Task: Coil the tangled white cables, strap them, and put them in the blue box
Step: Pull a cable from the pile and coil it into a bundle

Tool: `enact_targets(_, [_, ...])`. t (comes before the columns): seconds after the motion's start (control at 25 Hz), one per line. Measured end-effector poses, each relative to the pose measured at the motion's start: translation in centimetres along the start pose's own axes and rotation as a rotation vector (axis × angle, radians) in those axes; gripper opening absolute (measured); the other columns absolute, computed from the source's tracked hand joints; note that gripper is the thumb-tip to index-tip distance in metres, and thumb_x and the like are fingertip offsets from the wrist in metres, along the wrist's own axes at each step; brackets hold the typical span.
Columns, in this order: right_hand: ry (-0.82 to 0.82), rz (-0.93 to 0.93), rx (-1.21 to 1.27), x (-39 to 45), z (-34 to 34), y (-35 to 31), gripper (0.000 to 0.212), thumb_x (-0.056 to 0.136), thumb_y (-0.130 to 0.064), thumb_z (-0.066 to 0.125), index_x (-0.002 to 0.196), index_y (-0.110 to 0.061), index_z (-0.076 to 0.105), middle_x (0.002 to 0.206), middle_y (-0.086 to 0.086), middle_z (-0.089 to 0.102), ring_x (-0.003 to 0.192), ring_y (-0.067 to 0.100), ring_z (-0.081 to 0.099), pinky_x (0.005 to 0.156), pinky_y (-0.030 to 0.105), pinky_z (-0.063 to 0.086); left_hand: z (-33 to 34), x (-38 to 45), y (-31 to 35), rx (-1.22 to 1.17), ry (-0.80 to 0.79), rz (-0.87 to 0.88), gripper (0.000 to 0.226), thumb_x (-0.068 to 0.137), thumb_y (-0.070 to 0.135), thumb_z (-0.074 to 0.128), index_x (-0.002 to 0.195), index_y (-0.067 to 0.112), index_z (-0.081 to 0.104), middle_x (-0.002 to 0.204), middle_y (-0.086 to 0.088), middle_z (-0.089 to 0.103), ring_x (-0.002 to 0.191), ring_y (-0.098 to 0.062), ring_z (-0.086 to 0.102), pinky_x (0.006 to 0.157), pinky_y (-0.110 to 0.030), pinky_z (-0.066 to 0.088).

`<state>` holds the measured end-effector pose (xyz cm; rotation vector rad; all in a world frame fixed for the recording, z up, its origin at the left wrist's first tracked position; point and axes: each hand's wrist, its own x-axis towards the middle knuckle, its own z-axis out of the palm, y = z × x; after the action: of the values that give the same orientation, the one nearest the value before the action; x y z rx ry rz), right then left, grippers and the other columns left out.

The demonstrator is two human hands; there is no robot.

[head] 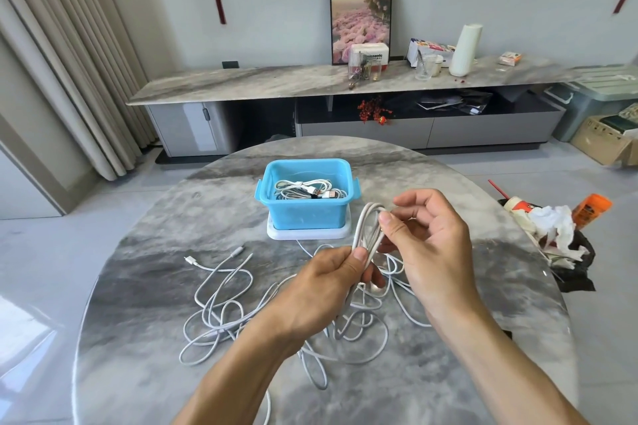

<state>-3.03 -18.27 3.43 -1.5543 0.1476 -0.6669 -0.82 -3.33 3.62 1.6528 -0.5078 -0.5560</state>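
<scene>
A white cable coil [368, 230] stands upright above the table, folded into long loops. My left hand [328, 283] pinches its lower part between thumb and fingers. My right hand [424, 238] grips its upper part with thumb and fingertips. Tangled white cables [224, 307] lie loose on the marble table below and left of my hands, with two plug ends at the far left. The blue box [307, 207] sits behind the coil on its white lid [309, 234] and holds several coiled cables [303, 190].
The round marble table [155, 252] ends close on every side. At its right edge lies a heap of crumpled paper and wrappers [556, 235] with an orange bottle [590, 209]. A long sideboard [276, 79] stands behind.
</scene>
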Motion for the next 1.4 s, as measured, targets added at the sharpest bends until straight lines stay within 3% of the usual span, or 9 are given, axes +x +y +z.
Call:
enact_targets(0.08, [0.020,-0.054,-0.074,0.0,0.0,0.2,0.023,0.087,-0.008,0.073,0.093,-0.024,0.058,0.078,-0.005,0.069,0.067,0.010,0.061,0.066,0.024,0.050,0.2,0.0,0.0,-0.086,0.002,-0.022,0.036,0.105,0.033,0.040,0.078,0.012,0.053,0.071,-0.003,0.064,0.070,-0.024,0.053,0.071,-0.039,0.046])
enact_targets(0.16, [0.038,0.020,-0.078,0.0,0.2,0.5,0.020,0.089,-0.015,0.072,0.099,-0.025,0.058,0.086,-0.004,0.068,0.071,0.012,0.064,0.067,0.028,0.054,0.6,-0.1,0.1,-0.185,-0.005,-0.052,0.034,0.104,0.030,0.038,0.080,0.009,0.049,0.057,0.000,0.047,0.051,-0.017,0.044,0.057,-0.032,0.051])
enact_targets(0.24, [-0.053,0.247,0.078,0.0,0.6,0.3,0.007,0.094,-0.025,0.064,0.099,-0.020,0.064,0.095,0.007,0.071,0.078,0.016,0.066,0.066,0.031,0.055,0.9,-0.2,0.0,-0.219,-0.010,-0.063,0.033,0.104,0.032,0.036,0.080,0.011,0.045,0.055,0.006,0.033,0.047,-0.011,0.027,0.046,-0.026,0.040])
enact_targets(0.32, [-0.191,0.430,0.266,-0.1,0.9,0.1,0.027,0.100,-0.032,0.050,0.095,-0.012,0.067,0.093,0.020,0.073,0.078,0.027,0.068,0.062,0.034,0.052,1.1,-0.2,-0.1,-0.241,-0.028,-0.079,0.033,0.104,0.034,0.035,0.080,0.014,0.043,0.056,0.006,0.027,0.046,-0.009,0.020,0.042,-0.022,0.025])
enact_targets(0.56, [-0.433,0.585,0.657,0.0,0.7,-1.0,0.051,0.099,-0.048,0.035,0.111,-0.006,0.061,0.092,0.019,0.069,0.091,0.032,0.068,0.083,0.040,0.055,1.0,-0.1,-0.1,-0.513,-0.198,-0.099,0.032,0.099,0.039,0.044,0.074,0.020,0.048,0.058,0.005,0.021,0.045,-0.007,0.012,0.040,-0.013,0.017])
enact_targets(0.76, [-0.307,0.490,0.594,-0.4,1.6,-0.7,0.039,0.096,-0.046,0.041,0.082,-0.011,0.050,0.057,0.006,0.047,0.058,0.023,0.058,0.069,0.035,0.044,1.6,-0.3,-0.2,-0.571,-0.240,-0.163,0.028,0.092,0.040,0.049,0.078,0.016,0.053,0.057,0.002,0.023,0.042,-0.007,0.016,0.041,-0.015,0.014])
enact_targets(0.88, [-0.281,0.526,0.576,-0.6,1.6,-0.6,0.044,0.092,-0.054,0.046,0.071,-0.016,0.045,0.056,0.005,0.041,0.056,0.023,0.056,0.070,0.037,0.041,1.7,-0.3,-0.4,-0.634,-0.267,-0.235,0.036,0.093,0.039,0.043,0.079,0.012,0.062,0.057,0.002,0.026,0.043,-0.007,0.020,0.041,-0.018,0.017])
enact_targets(1.16, [-0.228,0.589,0.522,-0.3,1.3,-1.6,0.059,0.085,-0.056,0.055,0.042,-0.019,0.038,0.045,0.001,0.033,0.049,0.015,0.049,0.073,0.034,0.043,2.5,-0.4,-0.3,-0.537,-0.176,-0.245,0.035,0.095,0.043,0.049,0.071,0.017,0.048,0.057,0.005,0.024,0.041,-0.004,0.017,0.038,-0.013,0.015])
enact_targets(1.4, [-0.114,0.563,0.361,0.3,0.7,-0.2,0.062,0.090,-0.062,0.047,0.049,-0.017,0.033,0.053,0.011,0.055,0.063,0.027,0.067,0.036,0.020,0.032,2.8,-0.2,-0.6,-0.330,-0.029,-0.144,0.038,0.101,0.039,0.042,0.078,0.011,0.050,0.051,0.003,0.030,0.041,-0.009,0.021,0.043,-0.021,0.013])
